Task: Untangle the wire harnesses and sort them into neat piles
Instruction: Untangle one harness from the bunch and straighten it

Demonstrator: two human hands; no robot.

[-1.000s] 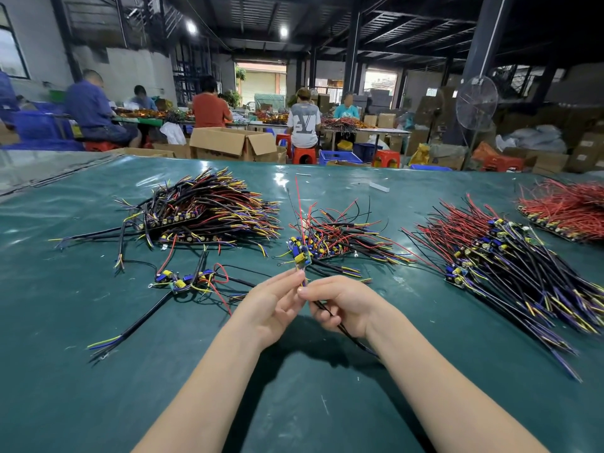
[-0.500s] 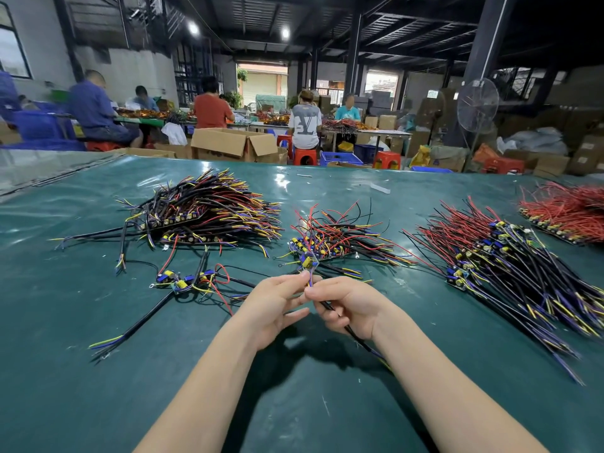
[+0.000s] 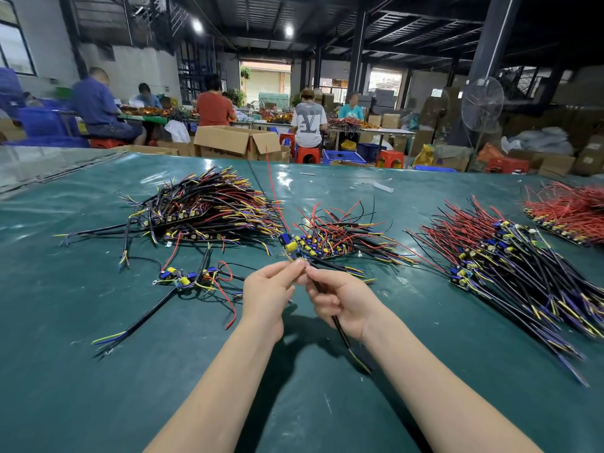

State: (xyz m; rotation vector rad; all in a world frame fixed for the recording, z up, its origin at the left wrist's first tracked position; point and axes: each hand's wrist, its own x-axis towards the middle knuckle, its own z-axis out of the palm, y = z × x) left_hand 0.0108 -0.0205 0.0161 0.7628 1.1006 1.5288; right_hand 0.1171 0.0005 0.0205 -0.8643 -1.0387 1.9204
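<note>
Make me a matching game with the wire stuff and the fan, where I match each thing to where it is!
Things:
1 red wire pile
2 held harness
3 small tangle
4 fan

Places:
a pinched by the left hand and right hand
b behind the table
c table's far right edge
d lying left of both hands

Pairs: 1-c, 2-a, 3-d, 4-b

table cover (image 3: 98,371): teal | far-right pile (image 3: 568,207): red | stools (image 3: 307,155): red
</note>
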